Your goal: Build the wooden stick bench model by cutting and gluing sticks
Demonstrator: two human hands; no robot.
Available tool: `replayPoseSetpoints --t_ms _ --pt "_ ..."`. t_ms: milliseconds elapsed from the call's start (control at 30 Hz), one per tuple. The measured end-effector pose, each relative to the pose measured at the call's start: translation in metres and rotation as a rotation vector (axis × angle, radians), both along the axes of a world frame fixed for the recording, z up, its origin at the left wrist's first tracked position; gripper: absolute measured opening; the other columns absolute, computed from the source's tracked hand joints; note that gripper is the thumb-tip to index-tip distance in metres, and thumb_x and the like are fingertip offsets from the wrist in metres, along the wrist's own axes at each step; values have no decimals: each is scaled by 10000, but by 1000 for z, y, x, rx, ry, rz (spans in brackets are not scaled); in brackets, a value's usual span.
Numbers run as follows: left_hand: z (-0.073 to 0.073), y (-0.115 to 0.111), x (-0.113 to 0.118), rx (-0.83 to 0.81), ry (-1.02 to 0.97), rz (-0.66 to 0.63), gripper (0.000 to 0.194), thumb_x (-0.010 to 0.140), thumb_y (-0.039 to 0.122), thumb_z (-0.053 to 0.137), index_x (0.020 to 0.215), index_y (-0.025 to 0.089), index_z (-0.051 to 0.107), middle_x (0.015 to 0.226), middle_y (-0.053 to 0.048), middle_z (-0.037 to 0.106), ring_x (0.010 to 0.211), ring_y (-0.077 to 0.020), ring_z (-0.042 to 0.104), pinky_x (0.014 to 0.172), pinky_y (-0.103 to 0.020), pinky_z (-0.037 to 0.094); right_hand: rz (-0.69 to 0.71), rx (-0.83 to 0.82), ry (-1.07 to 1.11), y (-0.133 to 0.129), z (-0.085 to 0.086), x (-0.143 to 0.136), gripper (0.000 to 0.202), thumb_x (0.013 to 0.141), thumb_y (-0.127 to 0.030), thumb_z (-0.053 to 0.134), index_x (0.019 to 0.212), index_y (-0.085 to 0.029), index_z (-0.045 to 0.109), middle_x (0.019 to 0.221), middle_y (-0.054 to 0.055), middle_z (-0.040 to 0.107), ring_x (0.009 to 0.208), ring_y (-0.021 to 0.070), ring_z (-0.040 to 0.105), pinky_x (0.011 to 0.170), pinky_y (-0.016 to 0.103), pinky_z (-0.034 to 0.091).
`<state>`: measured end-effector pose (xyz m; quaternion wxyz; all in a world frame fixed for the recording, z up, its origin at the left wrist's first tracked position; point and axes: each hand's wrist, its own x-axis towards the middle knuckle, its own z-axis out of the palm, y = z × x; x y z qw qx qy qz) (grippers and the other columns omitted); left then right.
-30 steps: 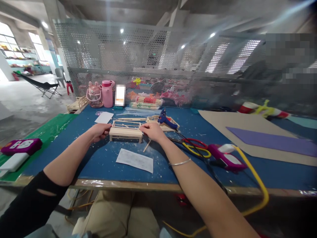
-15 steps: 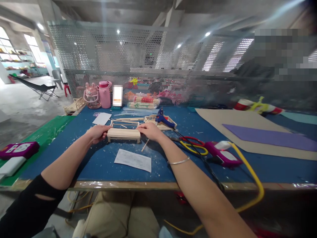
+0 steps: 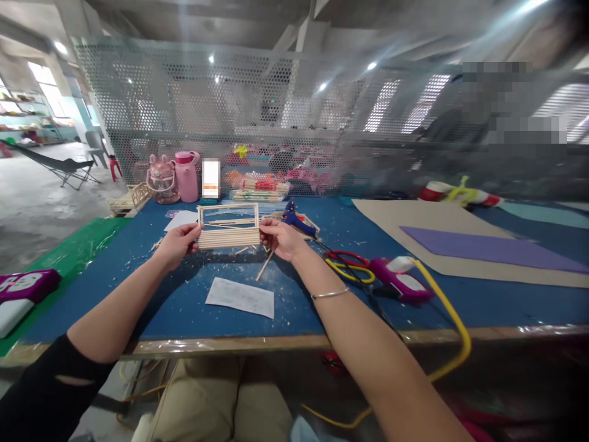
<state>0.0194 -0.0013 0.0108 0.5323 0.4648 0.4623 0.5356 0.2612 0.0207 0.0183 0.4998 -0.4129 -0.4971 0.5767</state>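
Note:
A miniature bench (image 3: 229,238) built from pale wooden sticks is held up off the blue table, with its slatted seat and open rectangular back frame facing me. My left hand (image 3: 180,244) pinches its left end, and my right hand (image 3: 281,238) grips the right end. Below my right hand a loose wooden stick (image 3: 265,265) lies slanted on the tabletop. Closer to me is a grey-white sheet (image 3: 241,298). Just beyond my right hand a blue glue gun (image 3: 298,220) rests by another small stick frame.
Scissors with red and yellow handles (image 3: 350,266) and a purple power strip (image 3: 405,281) with a yellow cable lie to the right. Purple foam sheet (image 3: 488,248) rests on beige board. Pink bottles (image 3: 186,178) and a bagged stick bundle (image 3: 260,187) stand along the mesh partition (image 3: 184,104).
Both hands have raised the bench from the tabletop and tipped it, so its back frame now stands up in view. The camera view has shifted slightly.

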Motion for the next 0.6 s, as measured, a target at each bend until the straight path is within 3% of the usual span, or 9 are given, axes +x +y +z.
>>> replayPoseSetpoints --t_ms 300,600 --pt "2 0 0 10 11 21 443 496 399 779 804 128 613 504 75 487 370 -19 407 358 -140 310 6 -55 90 -1 0 -1 104 692 -211 643 691 -171 547 588 -30 582 458 60 502 441 177 423" --pt "3 -2 1 3 -27 12 409 517 369 778 801 121 621 492 74 490 368 -16 408 353 -131 302 -54 12 45 2 -7 -2 209 586 -157 703 723 -175 546 526 -65 558 447 55 498 460 179 424"
